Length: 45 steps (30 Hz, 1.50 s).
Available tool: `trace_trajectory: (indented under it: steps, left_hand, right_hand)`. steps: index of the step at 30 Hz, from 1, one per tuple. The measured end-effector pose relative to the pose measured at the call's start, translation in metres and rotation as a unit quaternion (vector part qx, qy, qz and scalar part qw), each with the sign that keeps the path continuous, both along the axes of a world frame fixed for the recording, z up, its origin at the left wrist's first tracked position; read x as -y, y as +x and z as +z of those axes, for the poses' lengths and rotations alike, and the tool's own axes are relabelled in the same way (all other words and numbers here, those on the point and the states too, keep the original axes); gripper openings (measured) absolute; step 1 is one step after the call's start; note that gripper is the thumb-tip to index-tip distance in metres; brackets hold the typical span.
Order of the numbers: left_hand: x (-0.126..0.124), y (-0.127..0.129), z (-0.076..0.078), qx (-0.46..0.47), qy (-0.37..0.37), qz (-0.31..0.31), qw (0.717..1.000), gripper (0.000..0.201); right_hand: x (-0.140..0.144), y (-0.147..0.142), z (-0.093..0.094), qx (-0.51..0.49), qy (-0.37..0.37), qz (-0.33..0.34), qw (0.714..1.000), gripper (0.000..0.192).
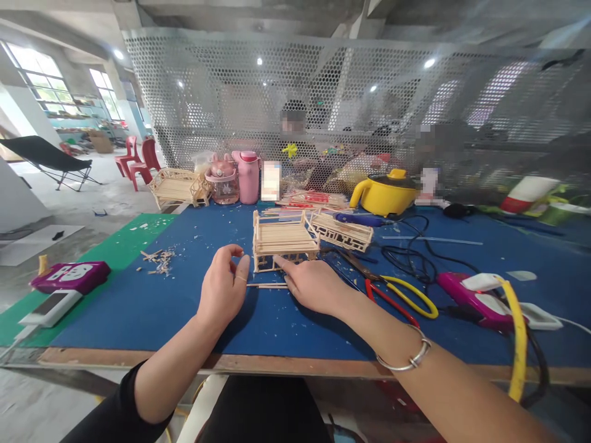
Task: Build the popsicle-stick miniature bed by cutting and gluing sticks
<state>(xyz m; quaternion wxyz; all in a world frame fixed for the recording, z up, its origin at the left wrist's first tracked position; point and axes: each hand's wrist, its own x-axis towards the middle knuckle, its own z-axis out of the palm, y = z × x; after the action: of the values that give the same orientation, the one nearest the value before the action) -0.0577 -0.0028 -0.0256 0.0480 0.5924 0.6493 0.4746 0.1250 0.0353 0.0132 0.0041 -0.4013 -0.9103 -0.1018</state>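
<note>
A small wooden stick bed model (284, 240) stands on the blue table mat (161, 307), just beyond both hands. My right hand (314, 284) lies flat on the mat, its index finger touching the model's front lower edge. A thin wooden stick (268, 285) lies on the mat between the hands; my right hand rests on one end. My left hand (225, 289) hovers beside the stick's other end with fingers curled and apart, holding nothing that I can see.
A second stick piece (344, 231) lies behind the model. Pliers with red and yellow handles (397, 298), a pink glue gun (471, 301), cables and a yellow pot (385, 192) sit at right. Wood scraps (159, 259), pink bottles (240, 177), and a phone (50, 307) sit left. People sit behind the mesh screen.
</note>
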Motion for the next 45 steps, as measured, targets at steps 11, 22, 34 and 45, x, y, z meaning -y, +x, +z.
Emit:
trace_trajectory:
  steps: [11, 22, 34, 45]
  left_hand:
    - [0.001, 0.000, -0.002, 0.013, -0.004, -0.026, 1.000, 0.020]
    - [0.001, 0.001, 0.001, 0.004, 0.000, -0.027, 1.000, 0.019]
    - [0.001, 0.000, 0.000, 0.005, 0.000, -0.026, 1.000, 0.019]
    - [0.001, 0.000, 0.000, -0.006, 0.001, -0.023, 1.000, 0.019]
  right_hand:
    - [-0.001, -0.016, -0.011, 0.015, -0.025, -0.045, 0.999, 0.054]
    - [-0.006, -0.013, -0.019, -0.028, -0.036, -0.031, 0.998, 0.053]
    - [-0.006, -0.011, -0.021, -0.037, -0.035, -0.034, 0.998, 0.052]
    - [-0.004, -0.008, -0.021, -0.054, -0.039, -0.025, 0.998, 0.054]
